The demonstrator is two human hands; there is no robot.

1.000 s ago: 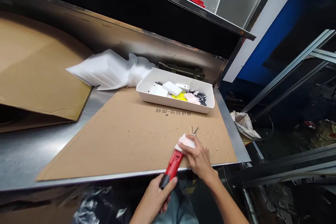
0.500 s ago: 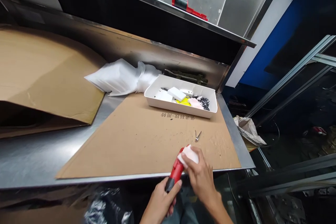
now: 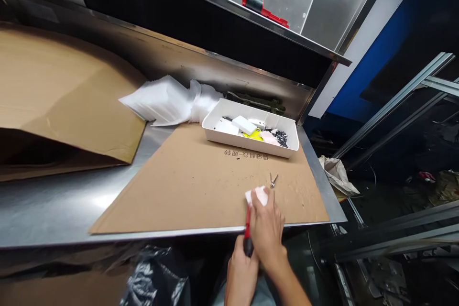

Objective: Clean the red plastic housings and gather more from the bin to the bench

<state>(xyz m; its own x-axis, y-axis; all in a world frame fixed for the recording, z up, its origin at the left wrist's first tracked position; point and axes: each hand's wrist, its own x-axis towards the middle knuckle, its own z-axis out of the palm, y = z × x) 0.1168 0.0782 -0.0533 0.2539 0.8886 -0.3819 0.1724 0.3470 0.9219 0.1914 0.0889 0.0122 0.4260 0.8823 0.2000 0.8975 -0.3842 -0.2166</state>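
Note:
My left hand (image 3: pixel 242 272) is shut around the black grip of a red-and-black hand tool (image 3: pixel 247 225), just below the near edge of a cardboard sheet (image 3: pixel 179 196). My right hand (image 3: pixel 266 230) presses a white foam pad (image 3: pixel 256 196) onto the tool's upper end, hiding its tip. Small steel snips (image 3: pixel 273 180) lie on the cardboard just beyond my right fingers. Farther back stands a white plastic tray (image 3: pixel 251 146) holding white foam blocks, yellow and pink pieces, and small black parts.
The cardboard lies on a steel worktop (image 3: pixel 53 210), with a folded cardboard sheet (image 3: pixel 64 95) at left. White foam sheets (image 3: pixel 165 100) and dark green parts (image 3: pixel 256 102) lie behind. A red tool (image 3: pixel 263 9) sits on a shelf above. Black plastic (image 3: pixel 154 277) hangs below the front edge.
The red tool has turned from a slant to nearly upright, now showing its narrow side. Both hands have shifted with it, and the foam pad stays against the tool's upper end.

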